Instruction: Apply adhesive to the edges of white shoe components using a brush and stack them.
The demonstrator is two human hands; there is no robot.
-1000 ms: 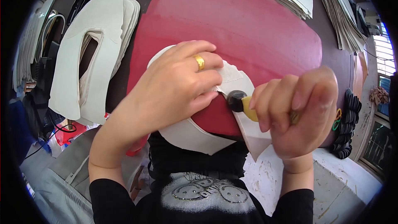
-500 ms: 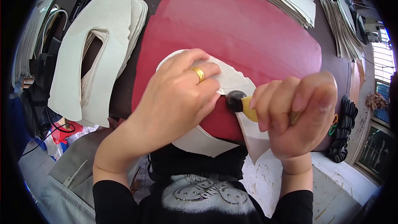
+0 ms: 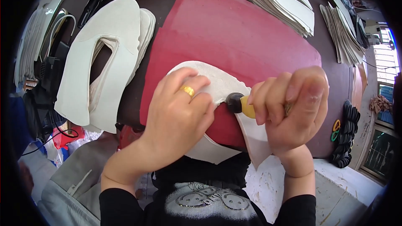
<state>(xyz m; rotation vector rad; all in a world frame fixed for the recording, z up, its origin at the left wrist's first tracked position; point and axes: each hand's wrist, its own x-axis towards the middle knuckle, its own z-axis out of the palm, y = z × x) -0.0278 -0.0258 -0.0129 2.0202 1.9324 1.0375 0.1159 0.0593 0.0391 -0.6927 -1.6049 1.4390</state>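
A white shoe upper (image 3: 212, 83), curved round an opening, lies on the red board (image 3: 234, 21). My left hand (image 3: 178, 115), with a gold ring on one finger, bends its fingers down onto the upper's left side and holds it there; the fingertips are partly hidden. In my right hand (image 3: 293, 109) a hammer is gripped closely, its fingers wrapped round the yellow handle (image 3: 248, 107). The round dark hammer head (image 3: 234, 102) is at the upper's inner edge, by the opening. The upper's two legs hang past the board's near edge.
A stack of white uppers (image 3: 119, 29) lies left of the board. More stacked pieces (image 3: 278, 6) stand at the far right and along the back edge. A bundle of black pieces (image 3: 346, 134) hangs at the right, near yellow and green rings (image 3: 336, 130). A cable (image 3: 63, 133) trails at lower left.
My left hand has shifted back slightly along the upper, baring more of its top. The hammer stays by the opening's edge, and the whole view has moved a little.
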